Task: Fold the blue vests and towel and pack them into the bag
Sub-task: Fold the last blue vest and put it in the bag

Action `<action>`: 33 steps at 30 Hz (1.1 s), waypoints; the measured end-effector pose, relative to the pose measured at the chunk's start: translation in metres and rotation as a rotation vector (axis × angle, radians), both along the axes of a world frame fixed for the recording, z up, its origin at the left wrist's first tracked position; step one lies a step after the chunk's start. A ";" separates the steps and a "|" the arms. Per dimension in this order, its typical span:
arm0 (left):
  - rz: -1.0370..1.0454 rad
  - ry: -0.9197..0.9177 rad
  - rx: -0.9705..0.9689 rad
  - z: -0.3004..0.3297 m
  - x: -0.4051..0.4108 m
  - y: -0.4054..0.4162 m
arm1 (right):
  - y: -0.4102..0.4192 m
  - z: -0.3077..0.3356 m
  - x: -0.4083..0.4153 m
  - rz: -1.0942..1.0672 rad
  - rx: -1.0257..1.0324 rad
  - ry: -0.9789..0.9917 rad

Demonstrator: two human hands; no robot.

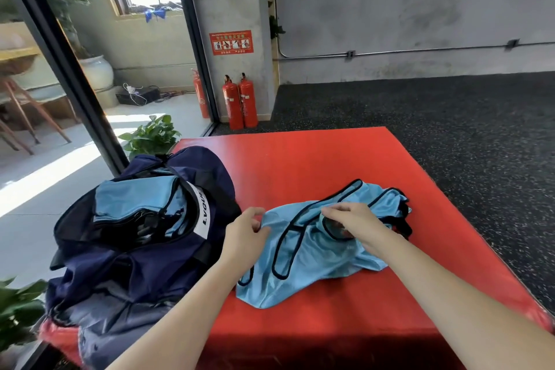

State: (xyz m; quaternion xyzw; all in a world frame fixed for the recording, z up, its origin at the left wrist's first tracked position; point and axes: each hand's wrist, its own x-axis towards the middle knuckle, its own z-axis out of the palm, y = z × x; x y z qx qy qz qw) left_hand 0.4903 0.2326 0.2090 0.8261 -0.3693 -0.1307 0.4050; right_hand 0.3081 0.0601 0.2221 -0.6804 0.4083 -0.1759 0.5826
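Both hands are on a crumpled blue vest lying on the red surface, w/ forearms reaching in from the bottom edge. The left hand pinches the vest's left edge between thumb and curled fingers; the right hand has its fingers curled onto the fabric near a black-trimmed opening, prob. pinching the trim, though the exact grip is hard to read from this angle.

Progress, as a judgement: this vest is not yet folded — it's bunched, w/ armhole loops twisted and the hem hanging toward the near side. It looks like the spreading-out step before the first fold.

Just left of the vest sits the navy bag, open, touching the surface's left edge. Light-blue folded fabric already lies inside its mouth — likely packed vests, so part of the job seems done. How many are in there can't be counted.

Hard to tell: whether the heap under the hands is one vest or several; the far right end is a dark tangle of trim. No towel is identifiable anywhere — it may be inside the bag or out of view. The bag's lower part is cut off by the frame.
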 end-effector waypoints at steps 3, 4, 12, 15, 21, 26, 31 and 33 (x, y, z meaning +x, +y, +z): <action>0.024 0.094 -0.108 0.009 -0.006 0.002 | 0.003 0.001 -0.003 -0.015 0.020 -0.064; 0.026 0.128 -0.117 0.011 -0.008 0.004 | 0.004 0.004 -0.005 -0.016 0.037 -0.099; -0.123 0.260 0.079 0.018 -0.026 0.028 | 0.026 0.009 -0.022 0.196 -0.024 0.103; -0.099 0.207 -0.069 0.038 -0.038 0.033 | 0.034 0.017 -0.029 0.164 -0.079 0.084; -0.200 0.071 -0.310 0.130 -0.058 0.035 | 0.036 0.093 -0.054 -0.031 -0.216 -0.154; -0.257 -0.068 -0.453 0.235 -0.077 0.038 | 0.036 0.199 -0.089 -0.166 -0.386 -0.338; -0.293 -0.273 -0.586 0.343 -0.092 0.053 | 0.058 0.314 -0.131 -0.216 -0.522 -0.519; -0.297 -0.328 -0.630 0.382 -0.097 0.063 | 0.070 0.354 -0.146 -0.229 -0.598 -0.552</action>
